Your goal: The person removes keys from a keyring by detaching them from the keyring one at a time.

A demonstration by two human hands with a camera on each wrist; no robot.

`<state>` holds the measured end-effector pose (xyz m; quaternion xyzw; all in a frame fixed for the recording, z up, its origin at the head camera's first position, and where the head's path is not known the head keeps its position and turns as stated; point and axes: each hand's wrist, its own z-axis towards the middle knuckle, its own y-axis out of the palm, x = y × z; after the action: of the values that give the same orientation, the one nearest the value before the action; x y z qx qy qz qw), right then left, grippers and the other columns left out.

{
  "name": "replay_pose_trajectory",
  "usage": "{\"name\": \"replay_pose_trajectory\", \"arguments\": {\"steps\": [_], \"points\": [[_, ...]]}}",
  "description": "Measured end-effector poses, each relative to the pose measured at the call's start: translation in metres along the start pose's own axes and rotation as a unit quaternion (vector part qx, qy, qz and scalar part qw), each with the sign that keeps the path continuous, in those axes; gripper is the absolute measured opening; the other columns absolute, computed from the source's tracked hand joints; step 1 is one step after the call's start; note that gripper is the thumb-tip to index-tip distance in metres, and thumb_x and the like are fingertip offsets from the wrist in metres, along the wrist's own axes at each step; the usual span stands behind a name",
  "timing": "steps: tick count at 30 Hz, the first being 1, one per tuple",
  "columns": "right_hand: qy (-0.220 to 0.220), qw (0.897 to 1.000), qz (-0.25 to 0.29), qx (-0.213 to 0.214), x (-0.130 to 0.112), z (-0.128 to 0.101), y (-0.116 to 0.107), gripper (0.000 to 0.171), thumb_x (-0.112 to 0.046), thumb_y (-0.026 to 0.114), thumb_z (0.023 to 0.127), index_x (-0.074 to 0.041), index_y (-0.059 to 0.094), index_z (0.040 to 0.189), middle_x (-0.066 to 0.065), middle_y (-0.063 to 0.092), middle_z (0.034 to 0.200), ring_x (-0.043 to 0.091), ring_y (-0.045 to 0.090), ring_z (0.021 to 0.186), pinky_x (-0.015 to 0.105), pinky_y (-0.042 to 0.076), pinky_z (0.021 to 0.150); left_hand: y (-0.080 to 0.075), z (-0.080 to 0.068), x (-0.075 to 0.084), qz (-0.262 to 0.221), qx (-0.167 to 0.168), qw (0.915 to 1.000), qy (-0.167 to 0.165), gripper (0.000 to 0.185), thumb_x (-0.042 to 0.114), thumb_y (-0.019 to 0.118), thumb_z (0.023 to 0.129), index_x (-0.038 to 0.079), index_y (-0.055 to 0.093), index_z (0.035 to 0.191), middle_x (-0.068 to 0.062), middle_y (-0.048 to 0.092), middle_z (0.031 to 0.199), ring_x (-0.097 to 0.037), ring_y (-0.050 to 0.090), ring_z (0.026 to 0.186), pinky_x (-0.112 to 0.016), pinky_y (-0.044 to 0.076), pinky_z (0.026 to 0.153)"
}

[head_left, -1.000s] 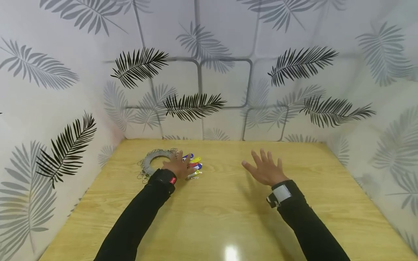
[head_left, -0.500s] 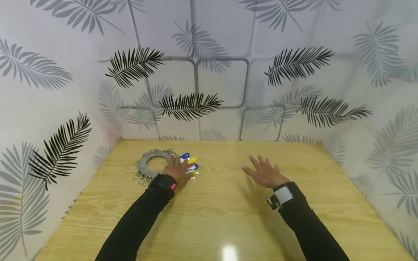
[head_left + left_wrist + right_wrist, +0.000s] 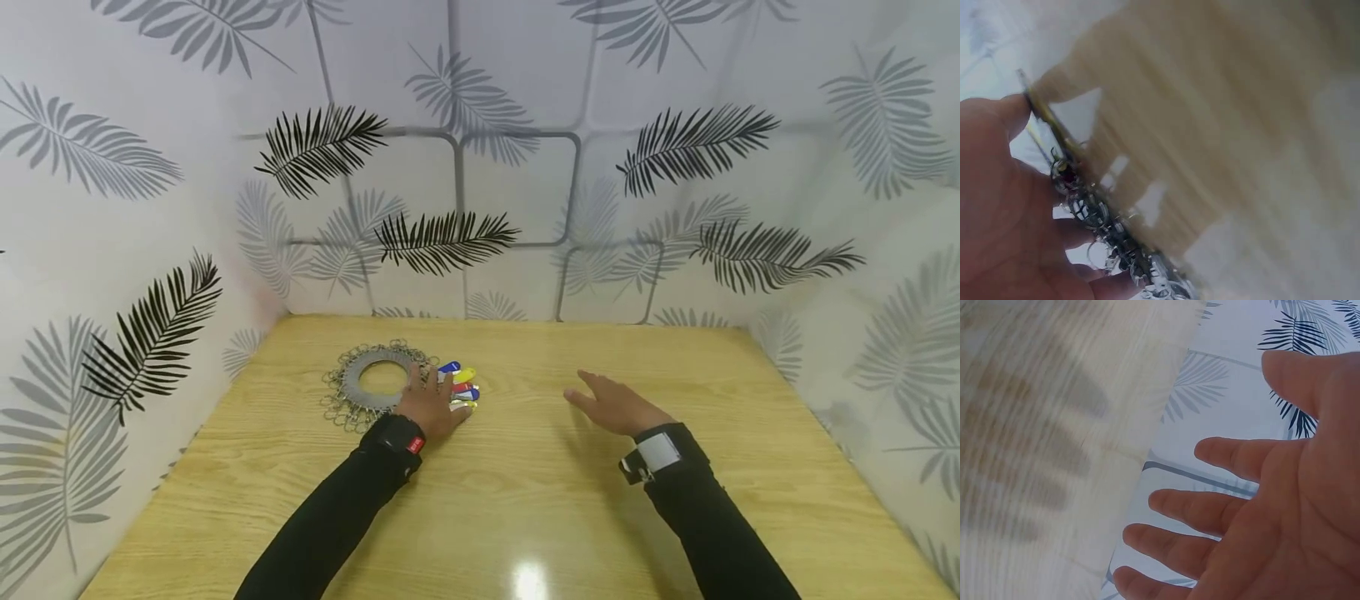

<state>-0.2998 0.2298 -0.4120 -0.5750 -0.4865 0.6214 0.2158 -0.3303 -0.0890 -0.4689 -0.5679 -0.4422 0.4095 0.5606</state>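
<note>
A flat grey ring, fringed all round with small wire loops, lies at the table's back left. Several blue, yellow and red tags stick out from its right side, like key tags. My left hand rests over the ring's right side with its fingers spread. In the left wrist view the thumb meets the end of a yellow tag, and the other fingers lie along the wire loops. My right hand hovers over the table, straight-fingered and holding nothing; in the right wrist view its fingers are apart.
The wood-grain table ends at a back wall covered in leaf-print paper. Similar side walls flank it left and right. A bright light reflection shows near the front edge.
The ring and its tags have shifted slightly right along with my left hand. My right hand has turned from spread and palm-down to more edge-on, its fingers lined up in the head view.
</note>
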Motion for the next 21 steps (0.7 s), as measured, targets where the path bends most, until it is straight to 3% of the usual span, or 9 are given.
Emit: {"name": "replay_pose_trajectory", "arguments": {"steps": [5,11,17,21], "points": [[-0.009,1.000,-0.009,0.016,0.003,0.000,0.005,0.072,-0.047,0.042,0.102,0.004,0.025,0.149,0.032,0.027,0.150,0.049,0.024,0.138,0.060,0.022,0.110,-0.005,-0.013,0.026,-0.019,-0.013,0.9997,0.013,0.079,0.062,0.043,0.095,0.010,0.027,0.153,-0.023,0.023,0.155,-0.052,0.008,0.141,-0.051,0.036,0.106],[-0.026,0.998,-0.031,0.040,0.001,0.002,0.011,0.066,-0.035,0.052,0.099,0.008,0.031,0.146,0.034,0.035,0.144,0.050,0.030,0.134,0.059,0.026,0.109,-0.008,-0.023,0.056,-0.002,-0.009,0.9995,0.029,0.082,0.065,0.045,0.092,0.011,0.030,0.152,-0.021,0.025,0.155,-0.052,0.013,0.140,-0.047,0.047,0.097],[-0.020,0.998,-0.048,0.036,-0.006,0.005,0.013,0.066,-0.032,0.057,0.097,0.006,0.033,0.145,0.032,0.037,0.144,0.048,0.034,0.133,0.058,0.029,0.108,-0.009,-0.030,0.089,-0.007,-0.019,0.9985,0.050,0.085,0.068,0.046,0.090,0.011,0.032,0.151,-0.021,0.024,0.155,-0.052,0.014,0.140,-0.043,0.053,0.088],[-0.039,0.997,-0.053,0.038,-0.012,0.008,0.015,0.066,-0.030,0.060,0.095,0.007,0.035,0.144,0.033,0.040,0.141,0.049,0.037,0.131,0.058,0.031,0.106,-0.010,-0.036,0.106,0.005,-0.021,0.9971,0.073,0.085,0.070,0.044,0.090,0.013,0.031,0.152,-0.022,0.023,0.155,-0.054,0.015,0.139,-0.043,0.052,0.090]]}}
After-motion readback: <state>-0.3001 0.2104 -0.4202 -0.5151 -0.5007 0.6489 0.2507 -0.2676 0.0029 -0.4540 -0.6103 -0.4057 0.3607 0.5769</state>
